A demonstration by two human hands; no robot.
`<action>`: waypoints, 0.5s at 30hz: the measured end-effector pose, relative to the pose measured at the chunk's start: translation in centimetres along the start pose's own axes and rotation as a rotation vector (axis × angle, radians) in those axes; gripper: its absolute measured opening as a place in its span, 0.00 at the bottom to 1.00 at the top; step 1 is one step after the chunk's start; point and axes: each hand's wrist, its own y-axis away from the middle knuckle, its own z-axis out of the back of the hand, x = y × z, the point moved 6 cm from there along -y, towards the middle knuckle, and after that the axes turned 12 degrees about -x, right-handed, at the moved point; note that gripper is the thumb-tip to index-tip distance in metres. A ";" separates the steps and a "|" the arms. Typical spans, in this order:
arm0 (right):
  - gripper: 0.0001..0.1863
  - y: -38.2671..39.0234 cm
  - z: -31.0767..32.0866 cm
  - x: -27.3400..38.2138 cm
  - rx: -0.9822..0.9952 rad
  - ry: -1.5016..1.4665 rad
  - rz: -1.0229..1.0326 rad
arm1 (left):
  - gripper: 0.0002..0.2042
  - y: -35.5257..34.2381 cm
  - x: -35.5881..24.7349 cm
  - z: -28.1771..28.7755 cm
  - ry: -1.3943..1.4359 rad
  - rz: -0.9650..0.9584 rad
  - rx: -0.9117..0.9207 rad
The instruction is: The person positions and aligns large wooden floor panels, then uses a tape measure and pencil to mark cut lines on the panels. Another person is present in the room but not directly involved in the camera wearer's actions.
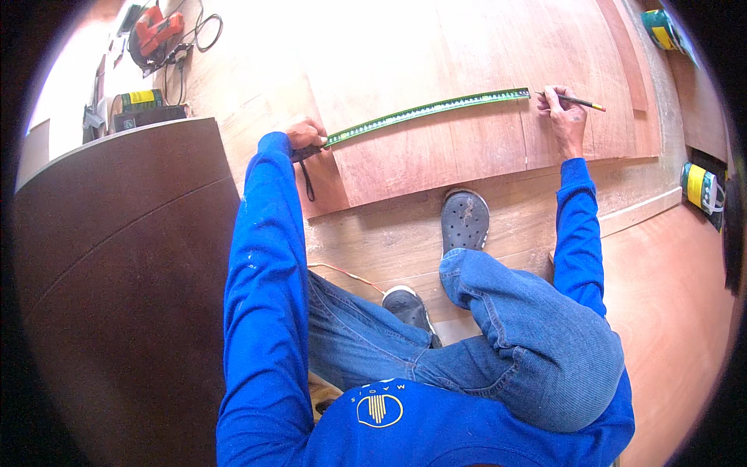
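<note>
A green tape measure (pixel 428 113) is drawn out across a reddish plywood sheet (pixel 436 156). My left hand (pixel 305 133) is closed round its dark case at the sheet's left side, and a black strap (pixel 310 183) dangles from there. At the far end of the blade, my right hand (pixel 564 117) pinches a dark pencil (pixel 582 102) whose back end points right. The pencil's tip lies close to the blade's end; whether it touches the wood I cannot tell. A thin line runs down the sheet below the blade's right end.
A red circular saw (pixel 156 35) with a black cable lies at the upper left. A dark brown board (pixel 124 272) fills the left side. Green-and-yellow cans (pixel 702 187) stand at the right. My shoe (pixel 464 219) rests by the plywood's near edge, and a thin cord (pixel 346 273) crosses the floor.
</note>
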 end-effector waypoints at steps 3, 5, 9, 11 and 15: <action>0.08 -0.2 -0.5 -0.3 0.032 -0.021 0.013 | 0.09 0.1 -0.3 0.0 -0.007 -0.053 -0.001; 0.09 -0.2 -0.9 -0.4 0.051 0.001 0.030 | 0.09 0.0 -0.1 -0.1 0.009 -0.017 0.000; 0.10 0.2 -1.4 -0.3 0.084 -0.014 0.012 | 0.09 -0.3 0.3 -0.2 -0.021 -0.017 -0.004; 0.11 0.5 -1.5 -0.4 0.097 0.002 -0.026 | 0.09 -0.3 0.4 -0.3 -0.032 -0.037 -0.010; 0.14 0.6 -1.7 0.1 0.077 0.216 0.105 | 0.09 -0.2 0.6 -0.2 0.005 0.058 -0.052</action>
